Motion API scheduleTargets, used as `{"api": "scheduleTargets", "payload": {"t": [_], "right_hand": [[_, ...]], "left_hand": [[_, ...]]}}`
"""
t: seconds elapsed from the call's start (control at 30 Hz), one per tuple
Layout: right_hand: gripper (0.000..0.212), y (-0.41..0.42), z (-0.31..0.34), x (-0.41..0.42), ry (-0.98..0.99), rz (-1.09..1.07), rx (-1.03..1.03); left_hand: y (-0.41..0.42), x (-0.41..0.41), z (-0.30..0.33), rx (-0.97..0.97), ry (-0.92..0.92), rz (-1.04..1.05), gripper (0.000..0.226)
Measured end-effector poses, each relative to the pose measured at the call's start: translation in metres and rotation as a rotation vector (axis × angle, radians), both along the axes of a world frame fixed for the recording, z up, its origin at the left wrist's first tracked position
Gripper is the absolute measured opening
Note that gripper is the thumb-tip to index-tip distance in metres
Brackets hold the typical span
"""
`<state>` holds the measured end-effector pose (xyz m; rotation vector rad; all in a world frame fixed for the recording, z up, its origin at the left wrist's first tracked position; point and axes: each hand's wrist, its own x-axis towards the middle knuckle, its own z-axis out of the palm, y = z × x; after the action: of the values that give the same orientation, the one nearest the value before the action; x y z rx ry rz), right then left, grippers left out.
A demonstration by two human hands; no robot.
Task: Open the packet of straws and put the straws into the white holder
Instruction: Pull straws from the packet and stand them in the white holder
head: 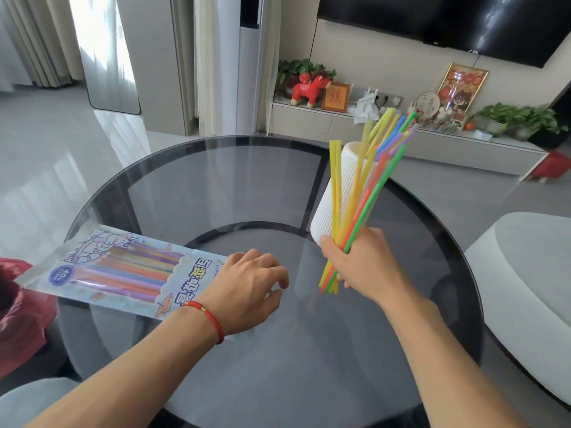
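A light-blue printed straw packet [117, 267] lies flat on the left of the round glass table [278, 350], with several coloured straws still inside. My left hand [250, 285] rests on the packet's near end, fingers curled loosely. My right hand [358, 261] grips a bunch of coloured straws [355, 199] near their lower ends, held upright in front of the white ribbed holder [327, 208]. The holder stands at the table's right side with several straws [392, 131] sticking out of its top.
A white rounded seat [525, 288] sits right of the table. A red bag [21, 316] lies at the left edge. Behind the table runs a low TV cabinet [401, 137] with plants, a red toy horse and frames.
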<state>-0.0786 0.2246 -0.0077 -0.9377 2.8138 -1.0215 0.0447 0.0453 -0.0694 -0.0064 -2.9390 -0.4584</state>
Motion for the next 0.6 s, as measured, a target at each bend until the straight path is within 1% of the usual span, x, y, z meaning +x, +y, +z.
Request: {"api": "scheduleTargets", "payload": {"t": [0.07,0.13,0.23,0.3,0.37,0.53,0.6], "right_hand": [[0.045,0.005,-0.004,-0.007,-0.016,-0.038,-0.101],[0.037,0.007,-0.007,-0.007,-0.083,-0.049,-0.172],[0.028,0.009,-0.015,0.001,-0.202,-0.037,-0.153],[0.026,0.009,-0.016,0.003,-0.238,-0.051,-0.173],[0.023,0.01,-0.014,0.004,-0.236,-0.047,-0.186],[0.028,0.01,-0.01,0.008,-0.165,-0.025,-0.124],[0.026,0.01,-0.007,0.008,-0.136,-0.022,-0.118]], "left_hand": [[0.0,-0.001,-0.001,0.004,0.0,0.003,0.019],[0.001,-0.001,-0.003,0.02,-0.003,0.012,0.019],[0.005,-0.002,-0.006,0.035,-0.013,0.022,0.021],[0.006,-0.002,-0.007,0.045,-0.004,0.024,0.022],[0.006,-0.002,-0.007,0.046,0.001,0.024,0.022],[0.005,-0.001,-0.008,0.026,-0.01,0.016,0.023],[0.005,-0.001,-0.008,0.024,-0.015,0.017,0.024]]}}
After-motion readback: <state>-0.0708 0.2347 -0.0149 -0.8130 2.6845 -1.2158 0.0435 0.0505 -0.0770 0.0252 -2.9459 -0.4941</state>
